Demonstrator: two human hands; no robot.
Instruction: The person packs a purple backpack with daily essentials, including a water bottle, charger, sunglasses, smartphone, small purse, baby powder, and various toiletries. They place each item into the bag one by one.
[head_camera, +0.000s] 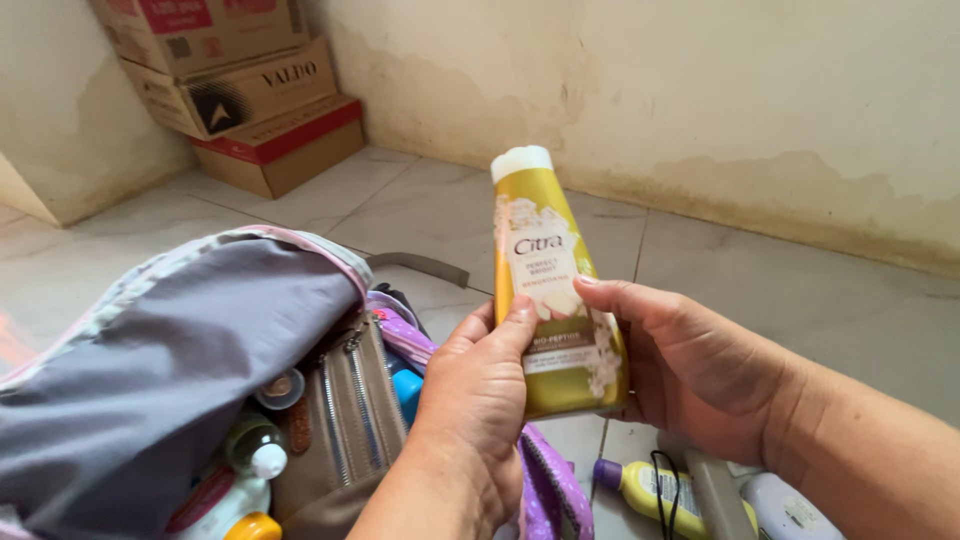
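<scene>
Lotion bottle (556, 300), gold with a white cap, is held upright above the tiled floor (840, 300), cap uppermost; the left hand (478, 400) grips its lower left side, thumb on the label; the right hand (690, 365) clasps its right side, fingers behind; just left of the hands an open grey bag (160, 370) holds small bottles; a yellow tube (650, 490) lies on the floor below; cardboard boxes (240, 90) are stacked in the far corner.
</scene>
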